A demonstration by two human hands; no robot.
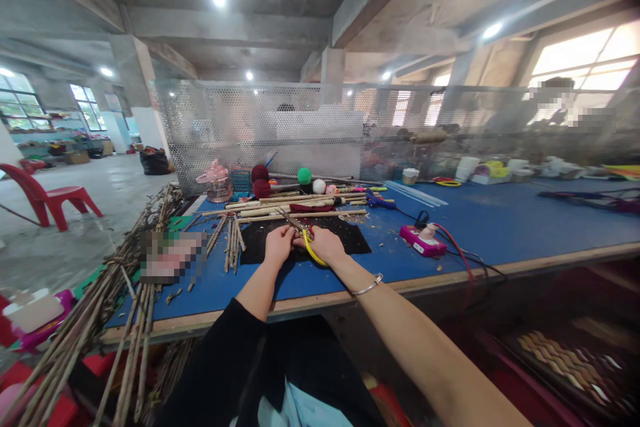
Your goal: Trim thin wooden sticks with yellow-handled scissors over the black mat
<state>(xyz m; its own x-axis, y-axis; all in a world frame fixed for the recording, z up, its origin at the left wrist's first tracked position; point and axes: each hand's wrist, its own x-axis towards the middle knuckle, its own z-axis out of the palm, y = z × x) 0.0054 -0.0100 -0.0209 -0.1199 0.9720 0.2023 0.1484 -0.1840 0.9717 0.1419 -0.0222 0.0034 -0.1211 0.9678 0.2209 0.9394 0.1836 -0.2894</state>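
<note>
My right hand (326, 244) is closed on a pair of scissors (311, 252) with yellow handles, whose blades point up and to the left. Close beside it, my left hand (280, 243) is pinched near the blades; whatever sits between its fingertips is too small to make out. Both hands are over a black mat (350, 235) on the blue tabletop (495, 223). Left of the mat lie several short cut sticks (231, 247). Longer pale wooden rods (280, 203) lie across the table just behind my hands.
Long bundled twigs (117, 280) overhang the table's left end. Yarn balls (305, 177) and a pink-lidded jar (217, 185) stand at the back before a perforated metal screen (320, 127). To the right are a purple power strip (423, 241) with cables and a blue glue gun (376, 199).
</note>
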